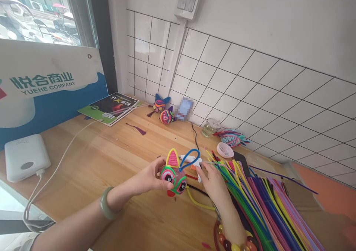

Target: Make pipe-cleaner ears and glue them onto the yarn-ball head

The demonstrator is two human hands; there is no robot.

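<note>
A colourful round figure (174,180) has two googly eyes ringed in pink and green, a pink ear edged in yellow and a blue pipe cleaner loop (190,159) on top. Thumb and fingers of my left hand (151,178) are closed around its left side. Just right of the loop is my right hand (213,178), with its fingers bent beside a white glue gun (191,160); whether it grips anything is unclear. A yellow pipe cleaner (198,204) lies on the table under the figure.
Bundles of coloured pipe cleaners (267,206) cover the right side. Along the tiled wall are finished figures (167,116), a blurred phone (184,109), a glass jar (210,127) and a pink dish (225,150). A book (114,106), tassel (137,128) and white power bank (26,158) with cable are left.
</note>
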